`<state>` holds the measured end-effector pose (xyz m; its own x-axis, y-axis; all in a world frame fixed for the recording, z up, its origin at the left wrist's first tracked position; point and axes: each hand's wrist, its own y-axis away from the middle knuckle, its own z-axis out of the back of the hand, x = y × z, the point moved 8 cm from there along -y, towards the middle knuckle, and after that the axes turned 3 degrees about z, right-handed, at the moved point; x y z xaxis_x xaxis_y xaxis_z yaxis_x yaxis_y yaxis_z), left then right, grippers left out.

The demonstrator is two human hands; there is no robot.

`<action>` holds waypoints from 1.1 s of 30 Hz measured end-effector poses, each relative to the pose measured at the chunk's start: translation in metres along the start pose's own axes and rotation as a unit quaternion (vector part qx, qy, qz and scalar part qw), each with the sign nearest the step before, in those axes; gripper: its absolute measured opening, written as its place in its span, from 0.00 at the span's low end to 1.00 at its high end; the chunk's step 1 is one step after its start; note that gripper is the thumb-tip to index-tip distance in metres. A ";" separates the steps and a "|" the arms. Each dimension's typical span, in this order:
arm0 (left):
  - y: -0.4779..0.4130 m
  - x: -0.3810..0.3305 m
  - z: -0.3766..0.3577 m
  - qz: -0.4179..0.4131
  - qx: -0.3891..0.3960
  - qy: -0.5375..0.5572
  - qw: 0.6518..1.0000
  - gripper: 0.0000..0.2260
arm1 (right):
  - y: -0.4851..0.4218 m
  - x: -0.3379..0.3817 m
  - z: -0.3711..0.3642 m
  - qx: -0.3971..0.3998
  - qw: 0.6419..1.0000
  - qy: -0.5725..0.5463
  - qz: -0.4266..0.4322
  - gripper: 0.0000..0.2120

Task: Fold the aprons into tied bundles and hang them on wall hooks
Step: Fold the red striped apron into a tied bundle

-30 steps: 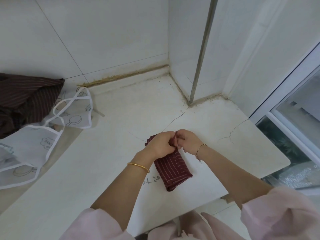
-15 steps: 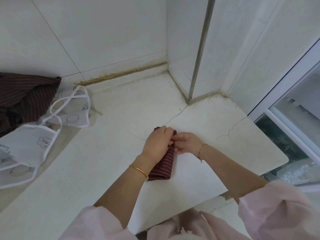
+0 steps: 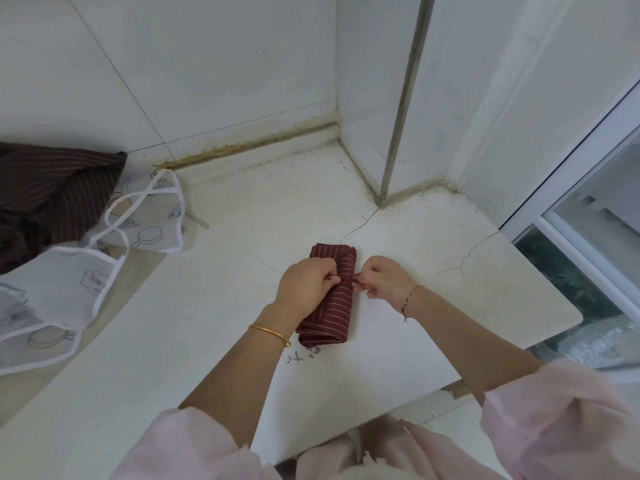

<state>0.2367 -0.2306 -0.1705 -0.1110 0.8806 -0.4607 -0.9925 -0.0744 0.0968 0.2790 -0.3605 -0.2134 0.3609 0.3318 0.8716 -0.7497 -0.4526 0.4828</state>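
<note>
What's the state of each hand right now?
Left hand: closed, gripping the tie strap at the middle of the folded red apron.
Right hand: closed, pinching the other end of the same strap.

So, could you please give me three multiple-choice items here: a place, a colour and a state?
1. Where does the red striped bundle lie?
A. on the white counter
B. on a wall hook
C. in a basket
2. What colour is the bangle by the left hand?
A. silver
B. gold
C. black
3. What is the right hand doing?
A. lying flat
B. pinching the bundle's tie
C. holding scissors
Answers: 1 A, it rests there between the hands; 2 B, it shines yellow; 3 B, its fingers grip the tie.
</note>
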 end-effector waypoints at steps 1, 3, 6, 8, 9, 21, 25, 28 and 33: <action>0.000 -0.001 0.000 -0.001 -0.002 -0.005 1.000 0.08 | 0.000 0.002 0.001 -0.010 1.000 0.005 0.005 0.11; 0.000 0.000 -0.002 0.001 -0.002 -0.008 1.000 0.08 | -0.001 0.001 0.005 -0.033 0.999 -0.021 -0.012 0.11; -0.001 -0.002 -0.004 0.001 0.009 0.000 1.000 0.08 | -0.003 -0.002 0.007 -0.024 0.995 0.071 -0.072 0.13; -0.001 -0.002 -0.004 0.003 0.010 0.003 1.000 0.07 | -0.006 0.000 0.008 0.000 0.965 0.250 -0.076 0.11; 0.000 -0.002 -0.003 0.009 0.007 0.005 1.000 0.07 | -0.006 0.003 0.008 0.008 0.947 0.314 -0.067 0.10; 0.004 0.005 0.002 0.021 -0.001 0.017 1.000 0.14 | 0.007 -0.030 0.009 -0.049 0.915 -0.378 -0.132 0.18; 0.003 0.024 0.001 0.087 0.034 0.057 0.994 0.16 | 0.008 -0.035 0.035 -0.136 0.974 -0.114 -0.139 0.13; 0.003 0.031 0.004 0.181 0.012 0.189 0.965 0.11 | 0.001 -0.010 0.047 -0.162 0.953 0.247 -0.062 0.13; 0.001 0.005 0.001 0.188 0.025 0.391 0.900 0.08 | -0.001 -0.015 0.029 -0.103 0.941 0.316 -0.056 0.13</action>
<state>0.2356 -0.2259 -0.1720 -0.4605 0.1962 -0.8657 -0.8756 -0.2606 0.4067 0.2901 -0.3894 -0.2247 0.0899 0.8237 0.5599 -0.8423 -0.2371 0.4840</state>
